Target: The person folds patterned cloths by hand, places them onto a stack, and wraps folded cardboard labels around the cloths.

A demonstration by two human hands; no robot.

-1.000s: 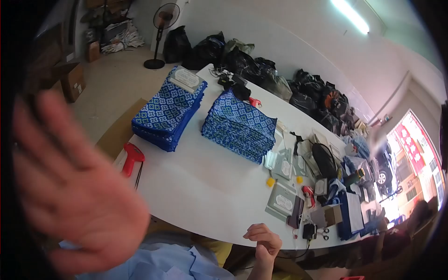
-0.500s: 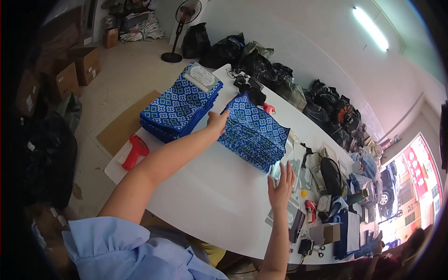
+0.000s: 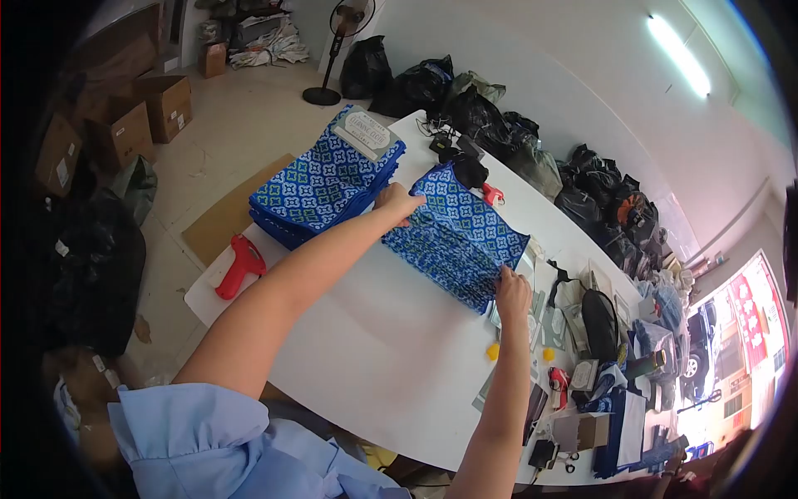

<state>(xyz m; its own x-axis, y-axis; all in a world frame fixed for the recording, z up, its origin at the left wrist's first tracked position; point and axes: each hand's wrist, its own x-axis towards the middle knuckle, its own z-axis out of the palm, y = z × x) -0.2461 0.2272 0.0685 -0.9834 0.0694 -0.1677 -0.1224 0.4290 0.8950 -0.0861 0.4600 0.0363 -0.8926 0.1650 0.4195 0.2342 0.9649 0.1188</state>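
Observation:
A tall stack of blue patterned cloths (image 3: 461,237) lies on the white table (image 3: 357,349). At its left end my left hand (image 3: 399,204) pinches the edge of the upper cloth. My right hand (image 3: 513,291) is closed on the right corner of the same stack. To the left sits a second stack of blue patterned cloths (image 3: 320,179), topped by a grey printed label card (image 3: 366,133). My left forearm passes in front of that stack's near side.
A red glue gun (image 3: 241,266) lies at the table's left edge. Another red tool (image 3: 493,195) sits behind the stack. Cards, yellow bits (image 3: 493,351), scissors (image 3: 568,466) and bags crowd the right side. Black bags (image 3: 416,87) and a fan (image 3: 322,96) stand beyond.
My left hand has come from the near left to the stack's left end. My right hand has reached forward and closed on its right corner. The view has shifted.

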